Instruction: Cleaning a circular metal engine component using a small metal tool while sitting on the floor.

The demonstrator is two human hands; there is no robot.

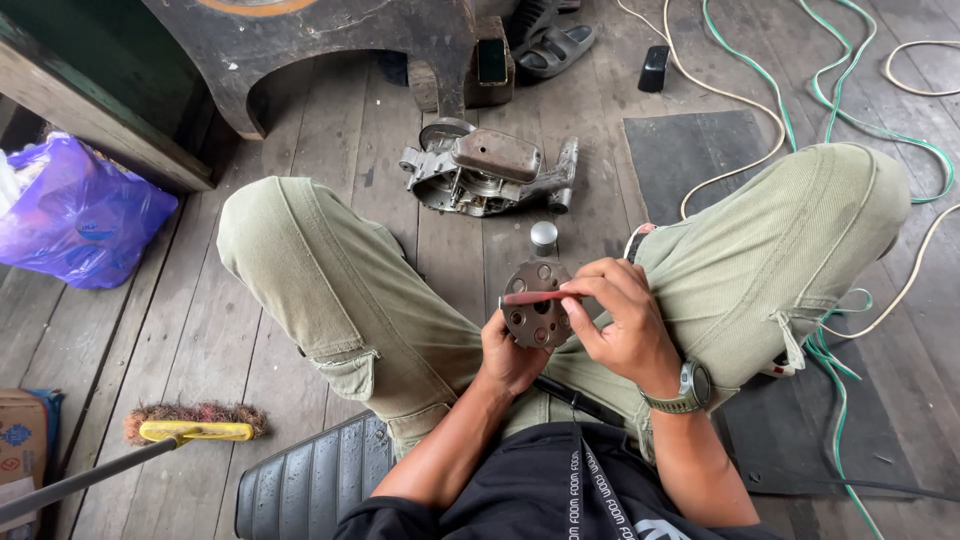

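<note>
Grey metal disc [538, 305] with round holes sits over the lap, gripped from below by left hand [510, 355]. Right hand [620, 320] pinches a thin red strip [535, 297] flat across the disc face. Small silver cylinder [543, 237] stands on the wooden floor [330, 130] just beyond; engine casing [488, 170] farther out.

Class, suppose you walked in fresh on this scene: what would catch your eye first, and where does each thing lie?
First, the two hands at the centre: the left hand holds a round metal disc with holes while the right hand presses a thin reddish strip across it. Just beyond the knees, a grey engine part lies on the wooden floor. At far left sits a purple plastic bag.
</note>
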